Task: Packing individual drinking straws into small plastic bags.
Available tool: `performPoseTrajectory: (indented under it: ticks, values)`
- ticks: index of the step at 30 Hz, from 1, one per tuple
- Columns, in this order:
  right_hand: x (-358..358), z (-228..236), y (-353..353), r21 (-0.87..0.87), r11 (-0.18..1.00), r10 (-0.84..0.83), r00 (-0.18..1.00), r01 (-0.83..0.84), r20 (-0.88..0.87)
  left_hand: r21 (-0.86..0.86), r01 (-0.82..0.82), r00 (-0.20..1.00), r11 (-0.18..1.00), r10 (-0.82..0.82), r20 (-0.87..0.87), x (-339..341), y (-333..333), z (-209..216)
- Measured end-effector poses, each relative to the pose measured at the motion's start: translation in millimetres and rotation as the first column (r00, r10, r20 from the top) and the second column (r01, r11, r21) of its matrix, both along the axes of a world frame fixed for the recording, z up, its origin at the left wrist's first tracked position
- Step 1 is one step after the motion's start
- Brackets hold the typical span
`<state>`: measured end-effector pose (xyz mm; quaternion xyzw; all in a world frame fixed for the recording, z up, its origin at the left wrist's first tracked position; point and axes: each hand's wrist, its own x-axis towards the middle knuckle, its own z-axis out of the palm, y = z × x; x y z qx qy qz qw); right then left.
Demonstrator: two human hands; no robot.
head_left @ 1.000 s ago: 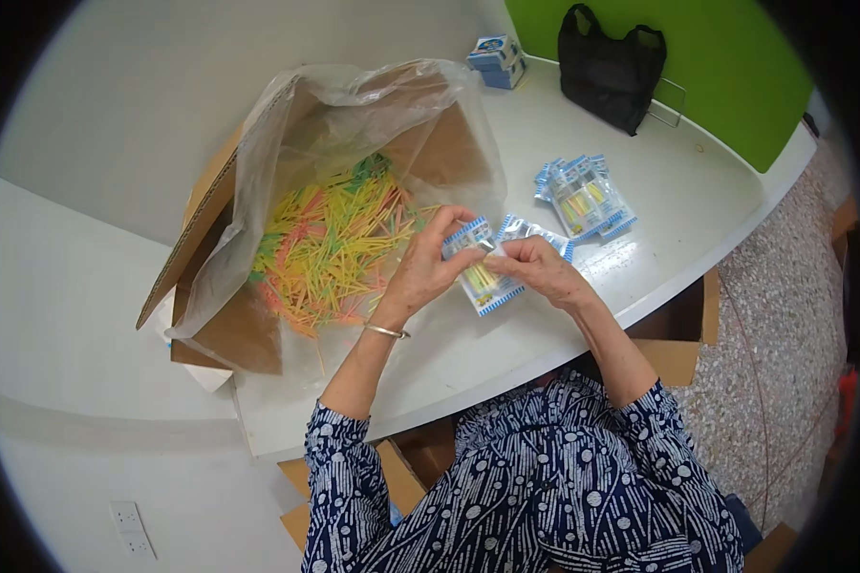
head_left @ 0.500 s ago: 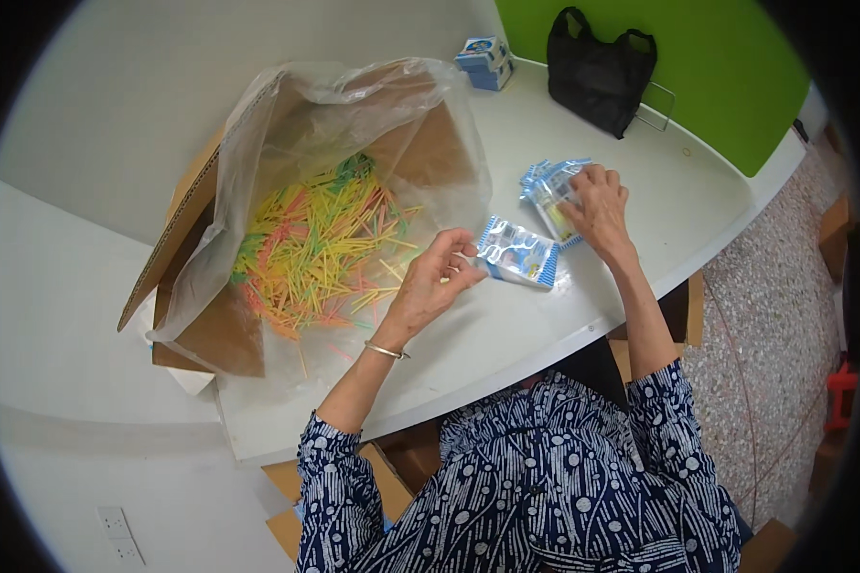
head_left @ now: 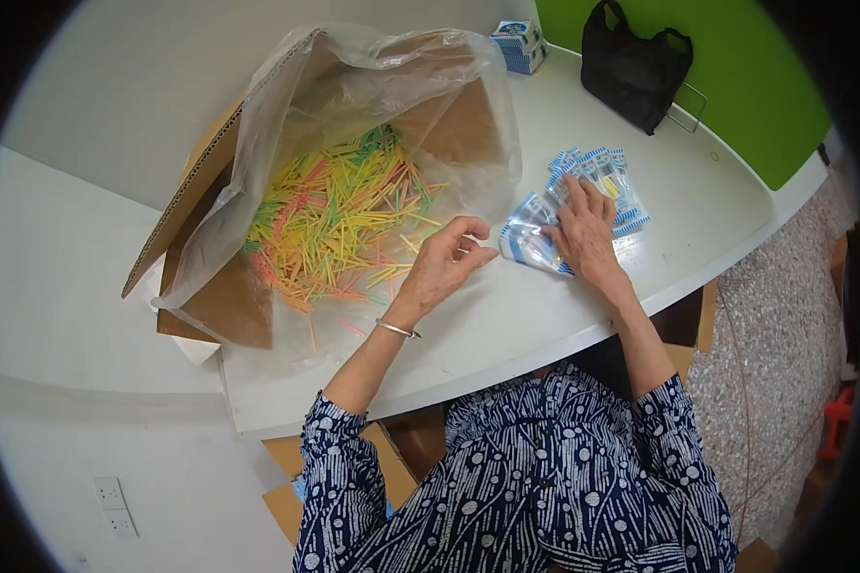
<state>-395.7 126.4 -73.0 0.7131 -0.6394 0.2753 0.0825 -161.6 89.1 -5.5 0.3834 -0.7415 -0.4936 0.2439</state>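
Left hand (head_left: 452, 262) between carton (head_left: 186, 205) and packets (head_left: 527, 232)

Sticks (head_left: 339, 215) lie in the box (head_left: 186, 220), left of the packets (head_left: 626, 196) on the table (head_left: 702, 215).

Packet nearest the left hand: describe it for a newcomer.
On the white table, find the brown box of coloured sticks. Right of it, past the left hand, lies a blue-striped packet. Unlike the packets clustered farther back, it lies nearest the box.
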Motion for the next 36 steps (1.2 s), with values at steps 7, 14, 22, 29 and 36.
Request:
performPoseTrajectory:
  ticks: [7,14,22,29,36]
  values:
    - [11,18,10,-0.25,0.967,0.076,0.989,-0.042,0.128,-0.151,-0.097,0.994,0.984,0.089,-0.058,-6,-3,-13]
    - [42,37,31,0.027,0.951,0.25,0.818,-0.308,0.518,-0.112,-0.035,0.997,0.993,0.026,-0.079,-11,10,1]
    - [66,33,31,0.12,0.851,0.188,0.51,-0.512,0.839,-0.145,-0.172,0.985,0.974,0.169,-0.027,21,26,-9]
    - [81,31,26,0.181,0.793,0.19,0.518,-0.582,0.834,-0.31,-0.201,0.977,0.929,0.214,0.008,38,27,-8]
    - [101,40,22,0.127,0.762,0.265,0.484,-0.636,0.834,-0.382,-0.185,0.973,0.905,0.224,0.06,58,25,-5]
